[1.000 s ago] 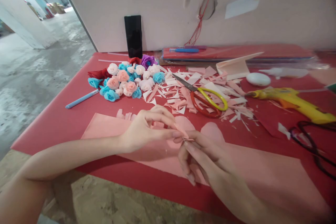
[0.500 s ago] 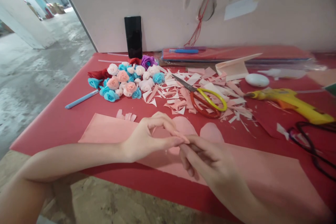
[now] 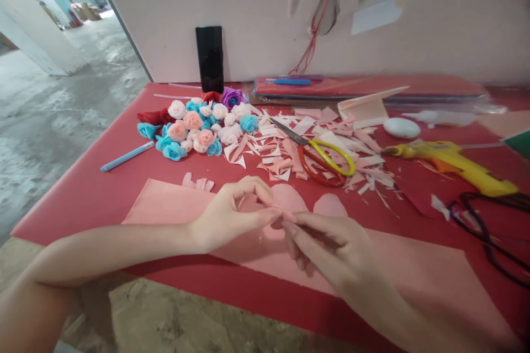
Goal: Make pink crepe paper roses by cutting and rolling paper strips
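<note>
My left hand is closed, thumb and fingertips pinching a small piece of pink paper in front of me. From the other side my right hand pinches the same piece, its fingertips touching those of the left. The paper's exact shape is mostly covered by the fingers. Beneath both hands lies a long pink paper sheet on the red tabletop. Two rounded pink paper petals, one behind the fingertips and one further right, show just beyond the hands.
Paper roses cluster at back left, near an upright phone and a blue pen. Scissors rest on paper scraps. At right are a yellow glue gun, its black cord and a white oval object.
Both hands keep their pinch on the pink paper, the fingertips shifting very slightly left and up. The whole view drifts a little; nothing else has moved.
</note>
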`<act>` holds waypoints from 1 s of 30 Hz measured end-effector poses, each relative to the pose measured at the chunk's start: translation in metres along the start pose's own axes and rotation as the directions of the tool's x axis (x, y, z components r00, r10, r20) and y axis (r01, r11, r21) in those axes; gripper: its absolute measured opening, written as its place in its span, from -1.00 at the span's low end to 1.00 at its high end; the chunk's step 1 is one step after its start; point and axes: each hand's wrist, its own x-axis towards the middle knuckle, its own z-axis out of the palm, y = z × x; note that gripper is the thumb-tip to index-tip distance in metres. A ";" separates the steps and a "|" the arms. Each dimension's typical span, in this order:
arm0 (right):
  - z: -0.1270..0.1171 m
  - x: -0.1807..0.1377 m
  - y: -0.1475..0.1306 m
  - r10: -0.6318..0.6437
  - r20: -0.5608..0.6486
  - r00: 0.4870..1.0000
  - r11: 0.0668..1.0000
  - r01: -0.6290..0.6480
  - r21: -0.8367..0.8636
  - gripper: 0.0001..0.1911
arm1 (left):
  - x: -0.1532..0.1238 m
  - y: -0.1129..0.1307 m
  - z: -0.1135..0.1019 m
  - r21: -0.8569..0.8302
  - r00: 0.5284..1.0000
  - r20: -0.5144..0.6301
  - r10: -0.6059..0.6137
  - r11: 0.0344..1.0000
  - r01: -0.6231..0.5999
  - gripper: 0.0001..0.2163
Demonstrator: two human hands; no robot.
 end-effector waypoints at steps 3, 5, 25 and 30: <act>0.000 0.002 0.003 -0.016 -0.030 0.999 1.000 0.016 0.004 -0.86 | 0.000 0.000 0.000 -0.028 1.000 -0.006 -0.017 0.999 0.017 -0.87; 0.001 0.003 0.005 -0.031 -0.057 0.998 0.999 0.032 0.018 -0.87 | 0.000 0.000 0.001 -0.035 1.000 -0.008 -0.006 0.999 0.005 -0.87; -0.008 0.000 -0.002 0.194 0.052 0.980 0.907 -0.199 0.370 -0.79 | 0.014 0.007 -0.019 0.491 0.860 0.223 0.458 0.710 -0.505 -0.95; -0.008 0.003 0.006 0.187 0.160 0.969 0.848 -0.241 0.472 -0.76 | 0.014 0.008 -0.020 0.529 0.869 0.310 0.386 0.690 -0.494 -0.95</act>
